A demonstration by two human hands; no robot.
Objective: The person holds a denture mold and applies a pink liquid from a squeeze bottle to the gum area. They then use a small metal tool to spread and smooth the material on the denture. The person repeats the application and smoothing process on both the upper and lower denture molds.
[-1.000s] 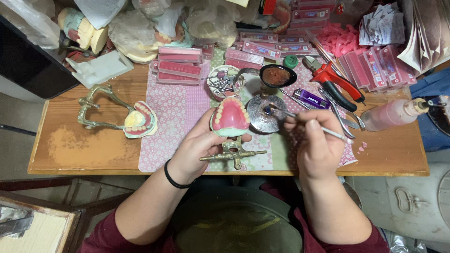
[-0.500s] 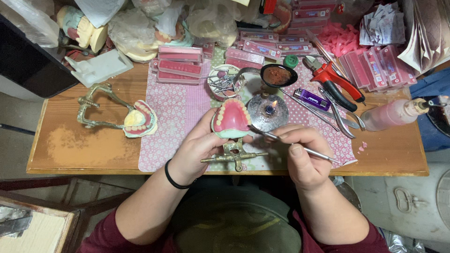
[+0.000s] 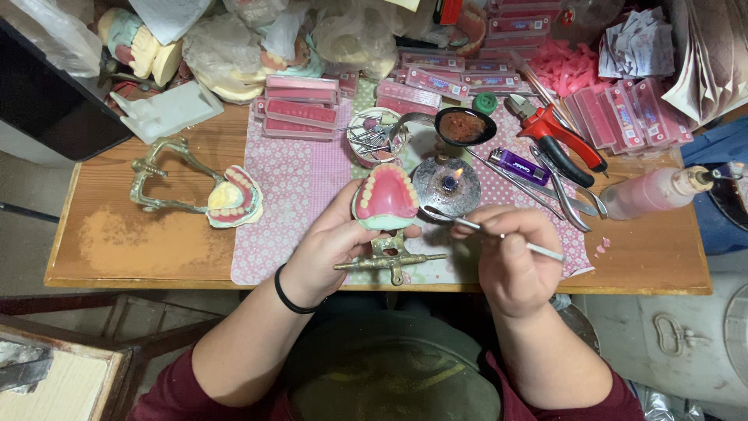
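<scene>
My left hand holds a pink wax denture model mounted on a brass articulator, tilted up over the table's front edge. My right hand grips a thin metal wax tool like a pen, its tip right beside the denture's right side. Just behind the tool stands a small round spirit burner with a lit flame.
A second articulator with a denture lies on the wooden table at left. Pink wax sheets in boxes, a dish of tools, a ladle of wax, a purple lighter, red pliers and a pink bottle crowd the back.
My right hand has drawn back from the burner toward me and leftward, bringing the tool's tip to the denture. The left hand and denture barely moved.
</scene>
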